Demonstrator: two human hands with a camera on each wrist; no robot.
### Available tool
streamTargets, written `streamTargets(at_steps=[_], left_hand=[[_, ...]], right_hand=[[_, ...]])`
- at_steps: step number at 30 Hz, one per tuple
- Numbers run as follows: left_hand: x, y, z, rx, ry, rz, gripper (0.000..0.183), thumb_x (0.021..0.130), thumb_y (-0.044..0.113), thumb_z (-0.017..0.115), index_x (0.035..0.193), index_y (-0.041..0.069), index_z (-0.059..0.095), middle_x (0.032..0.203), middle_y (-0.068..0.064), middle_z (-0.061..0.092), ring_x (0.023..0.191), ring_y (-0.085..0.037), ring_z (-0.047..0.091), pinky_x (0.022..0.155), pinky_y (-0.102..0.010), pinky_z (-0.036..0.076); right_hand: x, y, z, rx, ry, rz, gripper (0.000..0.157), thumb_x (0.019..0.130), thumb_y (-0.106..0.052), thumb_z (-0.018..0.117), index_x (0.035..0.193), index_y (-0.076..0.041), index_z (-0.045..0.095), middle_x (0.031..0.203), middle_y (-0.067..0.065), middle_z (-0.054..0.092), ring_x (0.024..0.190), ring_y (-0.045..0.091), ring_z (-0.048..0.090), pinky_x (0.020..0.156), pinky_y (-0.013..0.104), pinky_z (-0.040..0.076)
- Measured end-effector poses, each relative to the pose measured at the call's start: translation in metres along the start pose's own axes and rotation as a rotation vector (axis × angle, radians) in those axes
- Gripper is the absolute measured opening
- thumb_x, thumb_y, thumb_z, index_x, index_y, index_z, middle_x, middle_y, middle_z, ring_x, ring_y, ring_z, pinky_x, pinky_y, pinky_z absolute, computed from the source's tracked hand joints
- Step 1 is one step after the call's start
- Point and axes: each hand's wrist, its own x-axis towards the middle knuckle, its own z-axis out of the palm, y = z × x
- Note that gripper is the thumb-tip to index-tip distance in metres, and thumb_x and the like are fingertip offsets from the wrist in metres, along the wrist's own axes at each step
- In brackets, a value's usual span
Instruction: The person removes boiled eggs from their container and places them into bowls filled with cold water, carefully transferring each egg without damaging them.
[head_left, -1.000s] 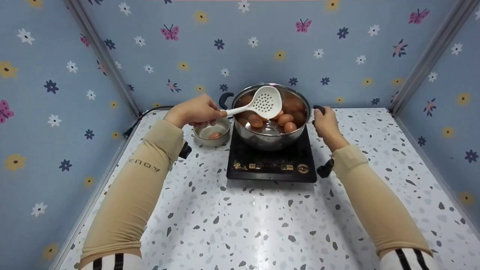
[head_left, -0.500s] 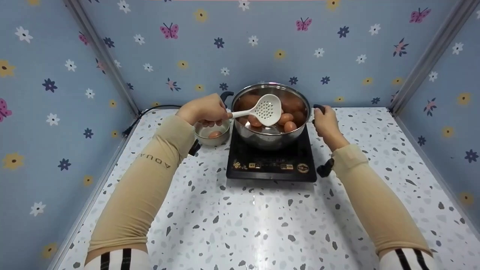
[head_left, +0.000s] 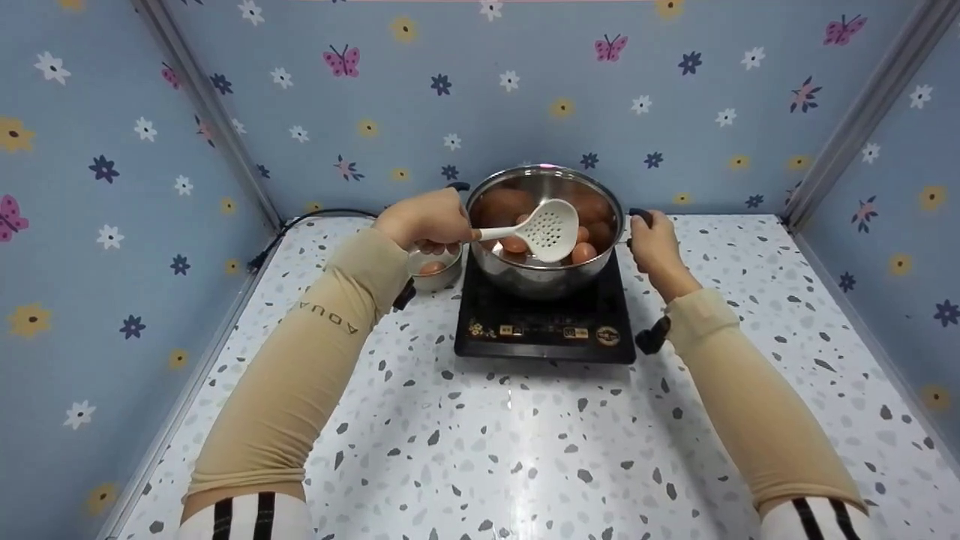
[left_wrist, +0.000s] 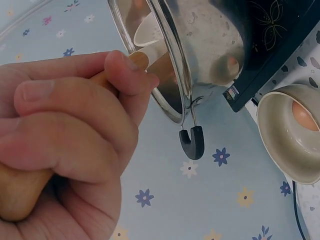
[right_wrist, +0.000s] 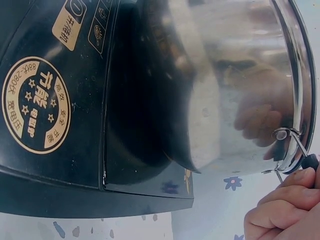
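My left hand (head_left: 433, 219) grips the wooden handle (left_wrist: 20, 192) of a white slotted skimmer (head_left: 552, 231). The skimmer's perforated head is over the mouth of a steel pot (head_left: 546, 279), overlapping brown eggs (head_left: 584, 253) inside it in the head view. With its fingers curled, my right hand (head_left: 654, 251) holds the pot's black right handle (head_left: 640, 216); the right wrist view shows those fingers (right_wrist: 287, 202) at the handle by the rim. Below my left hand stands a small cream bowl (left_wrist: 267, 145) with a brown egg (left_wrist: 304, 116) in it.
The pot sits on a black induction cooker (head_left: 544, 349) on a speckled white tabletop (head_left: 465, 450). A black cord (head_left: 330, 212) runs along the back left. Blue flowered panels (head_left: 517, 112) enclose the back and both sides.
My left hand has moved right with the skimmer, whose head has come lower and further right over the pot. The right hand keeps hold of the pot handle.
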Motion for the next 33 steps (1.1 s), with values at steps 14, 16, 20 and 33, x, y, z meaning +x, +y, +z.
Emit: streamTargets(at_steps=[14,16,20,33], left_hand=[[0.006,0.020,0.002,0.124,-0.071,-0.012,0.033,0.106,0.019,0.063,0.076,0.007,0.069,0.059,0.001,0.054,0.047,-0.011,0.042,0.047,-0.026,0.034],[0.008,0.020,0.002,0.108,-0.098,-0.017,0.034,0.106,0.020,0.064,0.075,0.007,0.069,0.059,0.001,0.053,0.047,-0.011,0.040,0.047,-0.026,0.033],[0.009,0.016,0.001,0.071,-0.156,-0.022,0.036,0.107,0.021,0.065,0.073,0.009,0.068,0.056,0.002,0.048,0.046,-0.011,0.036,0.049,-0.027,0.031],[0.016,-0.006,-0.003,-0.150,-0.312,0.036,0.031,0.112,0.031,0.064,0.088,0.012,0.071,0.067,0.005,0.055,0.048,-0.006,0.035,0.049,-0.023,0.032]], right_hand=[[-0.001,0.003,-0.001,0.023,-0.018,0.000,0.052,0.116,-0.029,0.034,0.157,0.002,0.042,0.099,0.010,0.047,0.059,0.009,0.044,0.051,0.024,0.039],[-0.001,0.003,-0.001,0.021,-0.017,0.002,0.052,0.116,-0.029,0.034,0.157,0.002,0.042,0.100,0.010,0.048,0.060,0.009,0.045,0.052,0.024,0.040],[-0.001,0.002,0.000,0.017,-0.014,0.010,0.052,0.116,-0.029,0.035,0.158,0.001,0.042,0.102,0.010,0.048,0.064,0.010,0.047,0.053,0.023,0.041],[-0.001,-0.001,0.000,0.033,-0.008,0.011,0.052,0.116,-0.030,0.036,0.158,0.000,0.043,0.100,0.009,0.049,0.063,0.010,0.048,0.052,0.024,0.041]])
